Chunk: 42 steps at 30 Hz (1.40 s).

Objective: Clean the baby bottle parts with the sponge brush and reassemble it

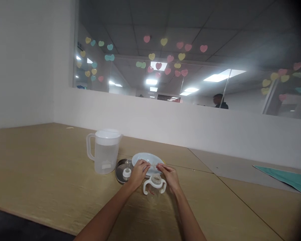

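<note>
My left hand (139, 172) and my right hand (170, 174) face each other over the near rim of a pale blue-white bowl (144, 156). Both pinch a thin, pale, stick-like piece (153, 165) stretched between their fingertips; its exact kind is too small to make out. Just below them stands a clear baby bottle (153, 196) with a white two-handled ring and an uncovered mouth. Left of my left hand, a bottle teat with a white collar (126, 172) sits in a round metal tray (119, 174), partly covered by my hand.
A translucent measuring jug (106, 157) with liquid in it stands left of the tray, handle to the left. A green cloth (286, 177) lies at the far right. Behind the wooden table (52, 177) rises a white wall with a window, a person (223, 104) beyond it.
</note>
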Tool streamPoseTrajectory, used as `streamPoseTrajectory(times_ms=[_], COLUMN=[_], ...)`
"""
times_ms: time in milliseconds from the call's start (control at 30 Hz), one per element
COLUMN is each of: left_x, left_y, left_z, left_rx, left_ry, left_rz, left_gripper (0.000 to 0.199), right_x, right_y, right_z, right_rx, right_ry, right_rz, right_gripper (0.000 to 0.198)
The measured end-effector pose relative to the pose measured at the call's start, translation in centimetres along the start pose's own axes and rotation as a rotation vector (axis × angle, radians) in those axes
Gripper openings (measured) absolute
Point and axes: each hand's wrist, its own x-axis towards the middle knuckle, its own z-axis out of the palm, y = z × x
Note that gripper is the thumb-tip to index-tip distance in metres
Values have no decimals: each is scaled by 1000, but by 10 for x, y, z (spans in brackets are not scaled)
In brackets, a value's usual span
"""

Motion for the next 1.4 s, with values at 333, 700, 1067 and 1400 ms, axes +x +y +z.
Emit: streamPoseTrajectory(times_ms=[333, 700, 1067, 1400], left_x=[0, 0, 0, -2], left_y=[1, 0, 2, 7], left_z=[-3, -1, -3, 2], left_rx=[21, 50, 80, 77], left_ry=[-6, -51, -57, -25], left_rz=[-19, 4, -23, -40], left_gripper=[25, 26, 27, 24], right_x=[0, -1, 0, -6], right_y=[-2, -1, -16, -10], right_z=[-3, 2, -12, 5], right_rx=[-28, -156, 55, -165], right_ry=[-19, -56, -32, -34], right_rz=[28, -78, -32, -134], right_gripper=[36, 36, 58, 64])
